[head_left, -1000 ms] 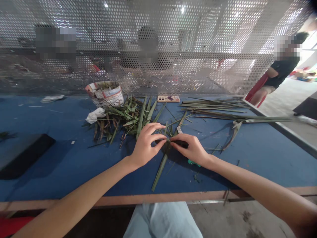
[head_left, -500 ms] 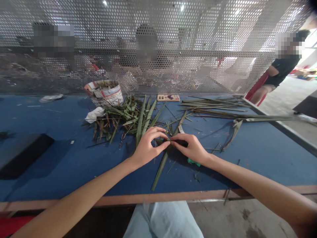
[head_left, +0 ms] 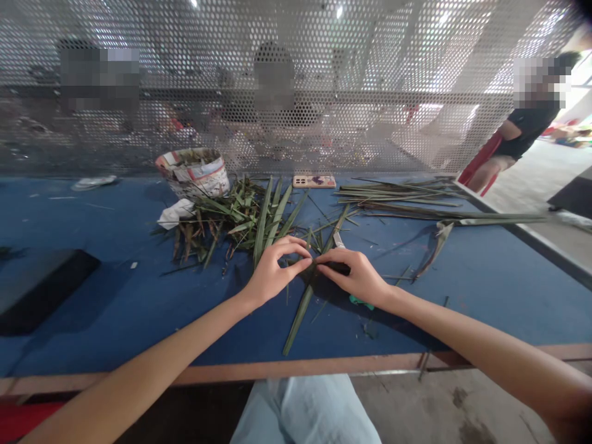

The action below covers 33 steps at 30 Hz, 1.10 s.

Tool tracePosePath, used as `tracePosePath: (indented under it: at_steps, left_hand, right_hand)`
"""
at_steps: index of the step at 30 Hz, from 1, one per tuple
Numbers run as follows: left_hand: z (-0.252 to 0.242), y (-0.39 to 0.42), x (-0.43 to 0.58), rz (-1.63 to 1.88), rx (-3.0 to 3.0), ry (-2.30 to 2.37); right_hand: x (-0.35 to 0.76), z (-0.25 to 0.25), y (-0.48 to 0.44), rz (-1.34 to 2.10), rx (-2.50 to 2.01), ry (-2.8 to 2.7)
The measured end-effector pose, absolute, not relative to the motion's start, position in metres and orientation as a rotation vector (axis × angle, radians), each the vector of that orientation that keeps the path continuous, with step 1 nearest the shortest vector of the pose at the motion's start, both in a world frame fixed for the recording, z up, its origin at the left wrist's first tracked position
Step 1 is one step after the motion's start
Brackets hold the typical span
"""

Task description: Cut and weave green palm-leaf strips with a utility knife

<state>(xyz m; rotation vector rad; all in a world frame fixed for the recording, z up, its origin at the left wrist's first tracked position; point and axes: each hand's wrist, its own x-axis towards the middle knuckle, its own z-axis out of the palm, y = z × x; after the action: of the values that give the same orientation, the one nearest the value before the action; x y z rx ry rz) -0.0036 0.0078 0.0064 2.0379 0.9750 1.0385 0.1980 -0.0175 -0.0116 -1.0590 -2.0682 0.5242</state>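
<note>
My left hand (head_left: 272,268) pinches thumb and forefinger together just left of my right hand (head_left: 356,271), whose fingertips are also closed. Between them is a small piece of green leaf strip, mostly covered by the fingers. Beneath both hands a long flat leaf strip (head_left: 298,320) lies slantwise on the blue table. A white-handled tool (head_left: 339,240), perhaps a cutter, lies beyond the right fingers. Partly under my right wrist is a small green object (head_left: 361,302) of unclear kind.
Leaf scraps and strips (head_left: 240,216) lie heaped behind my left hand, beside a paper-covered bucket (head_left: 197,172) and white tissue (head_left: 176,213). A phone (head_left: 314,181) rests near the perforated metal screen (head_left: 370,80). Long leaves (head_left: 402,194) lie at right; a black block (head_left: 46,287) at left.
My left fingertips have drawn slightly left, leaving a small gap from my right fingertips. My right hand stays nearly in place.
</note>
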Motion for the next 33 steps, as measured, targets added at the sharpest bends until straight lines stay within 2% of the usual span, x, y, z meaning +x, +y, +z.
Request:
tracePosePath:
  at_steps: [33]
  left_hand:
    - [0.0076, 0.0028, -0.0027, 1.091, 2.274, 1.045]
  right_hand:
    - [0.1955, -0.0115, -0.0174, 0.613, -1.129, -2.004]
